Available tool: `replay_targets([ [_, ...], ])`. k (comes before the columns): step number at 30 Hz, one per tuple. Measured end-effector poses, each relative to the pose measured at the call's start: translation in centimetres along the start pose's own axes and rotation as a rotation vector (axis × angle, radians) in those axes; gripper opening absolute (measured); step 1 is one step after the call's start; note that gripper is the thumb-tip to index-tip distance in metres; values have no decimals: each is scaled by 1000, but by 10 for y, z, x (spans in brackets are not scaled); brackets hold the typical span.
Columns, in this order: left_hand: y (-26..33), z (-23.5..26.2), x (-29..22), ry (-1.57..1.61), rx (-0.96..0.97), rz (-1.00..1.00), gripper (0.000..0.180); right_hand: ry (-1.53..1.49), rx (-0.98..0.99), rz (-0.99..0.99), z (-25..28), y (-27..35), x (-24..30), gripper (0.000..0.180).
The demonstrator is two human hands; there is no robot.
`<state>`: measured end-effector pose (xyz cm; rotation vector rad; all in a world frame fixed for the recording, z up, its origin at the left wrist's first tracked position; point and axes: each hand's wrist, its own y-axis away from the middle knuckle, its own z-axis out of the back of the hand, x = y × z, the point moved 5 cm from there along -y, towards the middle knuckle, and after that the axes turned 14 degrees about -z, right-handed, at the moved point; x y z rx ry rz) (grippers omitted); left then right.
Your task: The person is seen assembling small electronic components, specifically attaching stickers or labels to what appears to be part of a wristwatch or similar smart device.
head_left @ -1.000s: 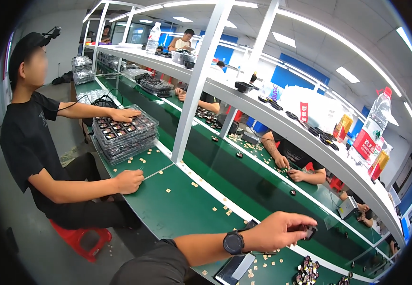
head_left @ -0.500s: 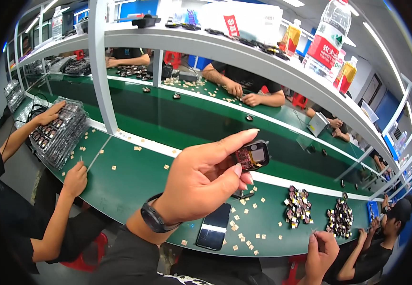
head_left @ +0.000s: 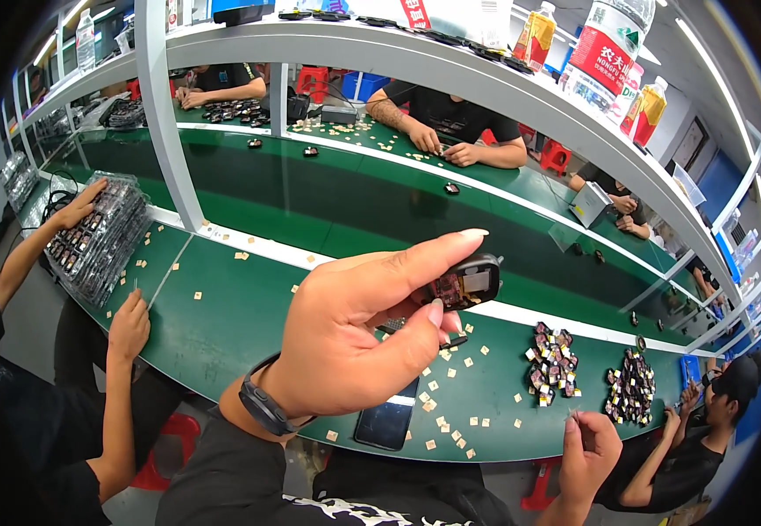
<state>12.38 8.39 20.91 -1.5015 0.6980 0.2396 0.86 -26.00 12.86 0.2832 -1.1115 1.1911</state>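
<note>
My left hand (head_left: 354,324) is raised over the green bench, gripping a small black device housing (head_left: 471,286) between thumb and fingers. The housing is open on the side facing me, showing a reddish circuit board and a pale rectangular part. At the lower right my right hand (head_left: 589,456) is pinched closed, apart from the housing. Thin, fine tips poke out above its fingers, too small to name. Under my left wrist a dark phone (head_left: 386,422) lies partly covered. Small beige square pieces (head_left: 430,406) are scattered beside it.
Two piles of similar open housings, a nearer one (head_left: 552,366) and a farther one (head_left: 629,387), sit on the right of the bench. Stacked clear trays (head_left: 104,237) stand left, by a co-worker's hands. A white shelf (head_left: 398,48) carrying bottles crosses above. Other people sit around.
The view has shifted slightly. My left hand still holds the housing, which has turned a little so its face shows at a steeper angle. My right hand stays pinched at the lower right.
</note>
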Motion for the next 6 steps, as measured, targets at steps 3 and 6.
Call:
replay_targets([
  [3,1,-1,-1,-69,15,3,48,-35,38,-36,-3,-5,-10,9],
  [6,-4,3,-7,-227,87,-7,47,-23,99,-14,-1,-13,-43,12],
])
